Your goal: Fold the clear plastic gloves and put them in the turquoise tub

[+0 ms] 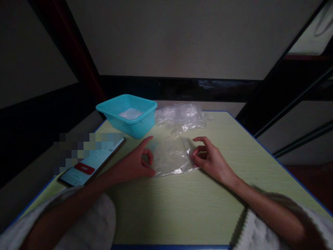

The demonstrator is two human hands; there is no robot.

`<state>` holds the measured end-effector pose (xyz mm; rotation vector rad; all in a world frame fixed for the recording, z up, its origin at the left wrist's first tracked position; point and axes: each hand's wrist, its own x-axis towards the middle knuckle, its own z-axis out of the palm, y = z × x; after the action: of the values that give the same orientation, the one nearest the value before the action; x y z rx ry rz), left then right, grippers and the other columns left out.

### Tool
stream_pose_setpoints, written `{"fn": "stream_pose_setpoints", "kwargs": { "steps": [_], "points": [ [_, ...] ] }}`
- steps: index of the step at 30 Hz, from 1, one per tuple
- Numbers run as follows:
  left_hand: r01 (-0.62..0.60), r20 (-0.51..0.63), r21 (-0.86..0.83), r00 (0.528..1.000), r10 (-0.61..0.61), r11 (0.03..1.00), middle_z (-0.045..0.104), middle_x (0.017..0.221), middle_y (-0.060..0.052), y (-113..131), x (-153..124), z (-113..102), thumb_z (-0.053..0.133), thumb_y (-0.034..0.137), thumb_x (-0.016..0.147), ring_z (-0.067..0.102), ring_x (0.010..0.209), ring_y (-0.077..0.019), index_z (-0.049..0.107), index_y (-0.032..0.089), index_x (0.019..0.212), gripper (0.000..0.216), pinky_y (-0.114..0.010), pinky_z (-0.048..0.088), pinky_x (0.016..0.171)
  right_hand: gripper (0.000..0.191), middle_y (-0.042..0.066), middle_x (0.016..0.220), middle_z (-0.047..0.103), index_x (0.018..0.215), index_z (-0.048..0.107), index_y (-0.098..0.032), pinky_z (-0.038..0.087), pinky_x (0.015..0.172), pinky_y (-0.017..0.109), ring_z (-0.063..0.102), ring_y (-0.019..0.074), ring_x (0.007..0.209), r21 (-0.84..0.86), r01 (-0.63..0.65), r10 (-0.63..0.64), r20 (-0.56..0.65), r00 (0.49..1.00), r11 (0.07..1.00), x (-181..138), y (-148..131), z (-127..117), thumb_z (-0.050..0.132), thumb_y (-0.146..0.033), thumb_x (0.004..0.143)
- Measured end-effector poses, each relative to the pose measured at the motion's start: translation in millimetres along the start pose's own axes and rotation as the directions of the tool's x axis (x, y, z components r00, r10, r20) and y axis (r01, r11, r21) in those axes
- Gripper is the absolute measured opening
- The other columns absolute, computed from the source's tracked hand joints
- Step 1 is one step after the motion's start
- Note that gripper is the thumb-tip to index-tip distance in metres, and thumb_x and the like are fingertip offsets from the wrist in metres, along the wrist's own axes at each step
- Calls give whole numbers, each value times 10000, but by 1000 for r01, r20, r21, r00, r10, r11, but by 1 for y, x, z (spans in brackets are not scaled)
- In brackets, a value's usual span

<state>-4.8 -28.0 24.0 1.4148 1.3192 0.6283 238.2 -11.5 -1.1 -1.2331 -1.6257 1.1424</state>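
A clear plastic bag is stretched flat between my two hands, low over the table. My left hand is at the bag's left edge, its thumb on the near corner and its other fingers curled, with the index finger raised. On the opposite edge, my right hand pinches the film between thumb and fingers, its index finger lifted off. Behind the bag lies a crumpled heap of clear plastic bags. To the left of that heap stands a turquoise plastic basket with a whitish, flat item inside.
A phone with a lit screen and a red button lies at the table's left side. The pale yellow-green table has a blue edge. Light panels with dark bands rise behind it.
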Motion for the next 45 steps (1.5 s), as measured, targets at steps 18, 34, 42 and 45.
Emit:
{"fn": "stream_pose_setpoints", "kwargs": {
  "steps": [18,34,42,45],
  "points": [
    [-5,9,-51,1000,5,999,519,682,99,0,1,1,685,112,546,558,520,-99,146,183,1398,1010,-212,414,506,375,1,774,533,1091,354,-197,387,438,231,492,91,509,-283,142,-154,-22,988,949,0,2,-7,504,-209,747],
    [-39,46,6,998,39,999,519,739,70,-2,-1,0,682,135,551,564,560,-104,175,219,1393,986,-209,419,525,363,67,896,538,1118,360,-173,379,503,288,498,124,550,-465,198,-215,17,976,863,-1,2,-8,439,-191,764],
    [-50,49,28,998,48,998,517,780,52,2,-2,-2,700,155,537,563,564,-108,237,208,1376,960,-222,439,520,313,88,892,558,1120,437,-153,453,625,337,559,180,686,-551,270,-297,42,954,790,-4,0,-13,450,-201,812],
    [-136,-30,198,989,145,971,553,859,-1,5,-3,-4,700,228,604,586,651,-153,418,182,1275,730,-269,475,557,240,119,939,574,1069,516,-141,481,718,363,575,217,833,-601,390,-394,133,910,698,-8,-10,-14,420,-244,874]
  ]
}}
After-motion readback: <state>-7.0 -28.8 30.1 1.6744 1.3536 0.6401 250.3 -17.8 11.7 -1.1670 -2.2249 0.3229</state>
